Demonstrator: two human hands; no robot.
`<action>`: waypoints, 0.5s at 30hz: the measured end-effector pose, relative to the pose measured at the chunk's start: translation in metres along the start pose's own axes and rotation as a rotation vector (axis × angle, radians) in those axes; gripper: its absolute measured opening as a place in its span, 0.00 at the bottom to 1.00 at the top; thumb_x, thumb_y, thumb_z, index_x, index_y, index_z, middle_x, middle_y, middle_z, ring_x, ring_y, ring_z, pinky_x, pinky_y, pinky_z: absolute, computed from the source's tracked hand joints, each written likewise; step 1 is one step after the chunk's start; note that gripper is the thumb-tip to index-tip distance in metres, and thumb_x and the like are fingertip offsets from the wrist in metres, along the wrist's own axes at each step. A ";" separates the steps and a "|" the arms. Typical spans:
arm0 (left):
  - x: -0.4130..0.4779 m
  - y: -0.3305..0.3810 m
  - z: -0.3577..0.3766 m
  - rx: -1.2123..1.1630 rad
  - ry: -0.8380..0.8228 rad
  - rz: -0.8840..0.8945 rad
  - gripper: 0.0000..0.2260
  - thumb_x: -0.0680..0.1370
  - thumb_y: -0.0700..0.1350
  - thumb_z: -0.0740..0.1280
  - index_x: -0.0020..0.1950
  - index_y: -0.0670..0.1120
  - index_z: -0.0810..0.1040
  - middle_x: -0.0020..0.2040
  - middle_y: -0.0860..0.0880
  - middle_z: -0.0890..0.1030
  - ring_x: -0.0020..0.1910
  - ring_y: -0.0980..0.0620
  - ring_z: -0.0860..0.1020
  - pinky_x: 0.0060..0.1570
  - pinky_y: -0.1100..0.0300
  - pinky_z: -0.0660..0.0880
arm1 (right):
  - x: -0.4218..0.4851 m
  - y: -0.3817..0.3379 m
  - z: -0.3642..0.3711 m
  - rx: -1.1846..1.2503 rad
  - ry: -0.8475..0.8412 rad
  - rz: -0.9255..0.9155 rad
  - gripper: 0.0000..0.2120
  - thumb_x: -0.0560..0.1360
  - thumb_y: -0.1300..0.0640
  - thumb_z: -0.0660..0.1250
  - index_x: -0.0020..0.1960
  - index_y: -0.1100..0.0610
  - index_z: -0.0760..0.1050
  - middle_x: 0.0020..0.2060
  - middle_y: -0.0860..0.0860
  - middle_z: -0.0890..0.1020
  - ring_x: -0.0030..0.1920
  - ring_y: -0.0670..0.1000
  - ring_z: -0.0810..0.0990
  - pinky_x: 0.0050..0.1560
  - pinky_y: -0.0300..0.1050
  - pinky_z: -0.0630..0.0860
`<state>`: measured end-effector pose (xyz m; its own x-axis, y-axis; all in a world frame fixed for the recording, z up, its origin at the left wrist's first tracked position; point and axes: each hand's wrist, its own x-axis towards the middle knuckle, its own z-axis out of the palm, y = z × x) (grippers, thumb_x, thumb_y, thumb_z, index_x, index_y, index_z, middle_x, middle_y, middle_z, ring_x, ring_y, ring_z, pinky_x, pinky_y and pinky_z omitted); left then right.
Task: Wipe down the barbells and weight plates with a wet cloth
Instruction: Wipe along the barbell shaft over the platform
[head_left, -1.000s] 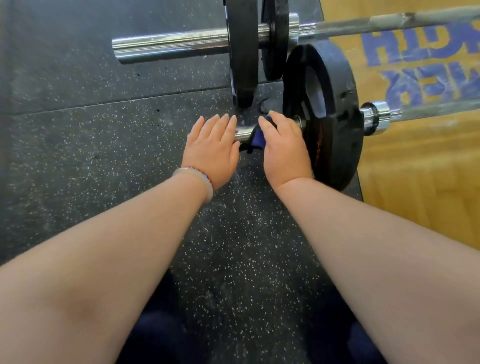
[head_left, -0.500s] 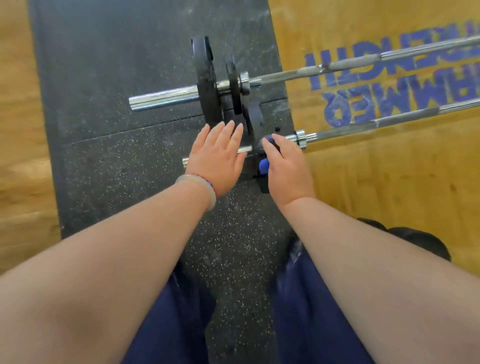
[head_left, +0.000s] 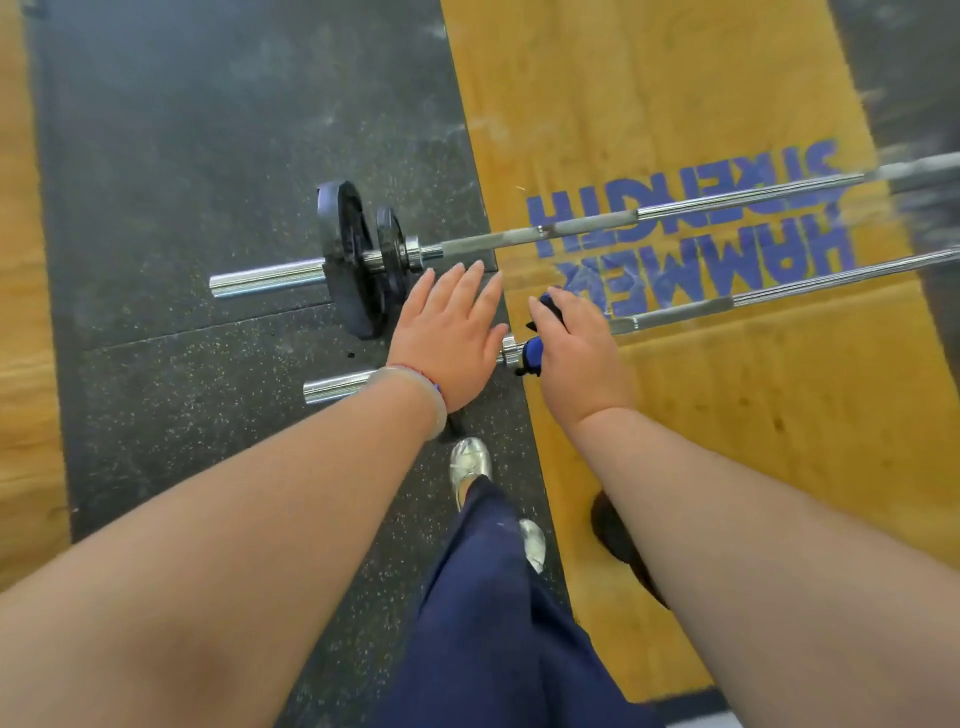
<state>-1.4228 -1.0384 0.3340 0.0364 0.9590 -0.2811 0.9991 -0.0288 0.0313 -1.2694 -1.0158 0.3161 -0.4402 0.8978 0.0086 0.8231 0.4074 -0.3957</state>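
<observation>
Cloth (head_left: 532, 353) sits at near barbell (head_left: 675, 314) collar (head_left: 508, 351), gripped in right hand (head_left: 576, 358), 3 o'clock of left hand (head_left: 447, 332), which lies flat, fingers spread, maybe touching sleeve (head_left: 337, 387). Bar wipe underway; next, drag cloth along bar toward 2 o'clock.

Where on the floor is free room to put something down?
Free: the black mat beyond the far barbell; the mat left of the near barbell; the wood floor nearer than it. Crowded: between the bars, by the plates, left hand and right hand with cloth.
</observation>
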 end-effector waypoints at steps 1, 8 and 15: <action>0.009 0.000 -0.001 0.010 -0.001 0.009 0.26 0.82 0.56 0.44 0.79 0.48 0.47 0.78 0.48 0.52 0.77 0.48 0.50 0.75 0.49 0.42 | 0.006 0.005 -0.002 -0.008 -0.010 0.010 0.26 0.69 0.74 0.69 0.66 0.66 0.72 0.63 0.63 0.75 0.65 0.63 0.72 0.62 0.55 0.71; 0.067 0.000 -0.006 0.042 -0.058 0.050 0.26 0.82 0.56 0.43 0.79 0.48 0.46 0.78 0.48 0.51 0.77 0.48 0.49 0.75 0.50 0.42 | 0.048 0.037 -0.004 -0.017 0.005 0.045 0.29 0.62 0.77 0.73 0.62 0.66 0.76 0.59 0.63 0.78 0.59 0.65 0.76 0.55 0.58 0.76; 0.113 0.012 -0.025 0.025 -0.043 0.108 0.28 0.81 0.56 0.41 0.78 0.47 0.50 0.77 0.47 0.56 0.76 0.48 0.51 0.74 0.50 0.41 | 0.084 0.053 -0.018 -0.008 0.024 0.071 0.29 0.61 0.76 0.75 0.61 0.67 0.76 0.58 0.63 0.78 0.59 0.65 0.76 0.52 0.59 0.77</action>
<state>-1.4076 -0.9235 0.3266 0.1443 0.9371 -0.3179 0.9895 -0.1388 0.0400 -1.2561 -0.9161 0.3125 -0.3716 0.9284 0.0028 0.8548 0.3433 -0.3892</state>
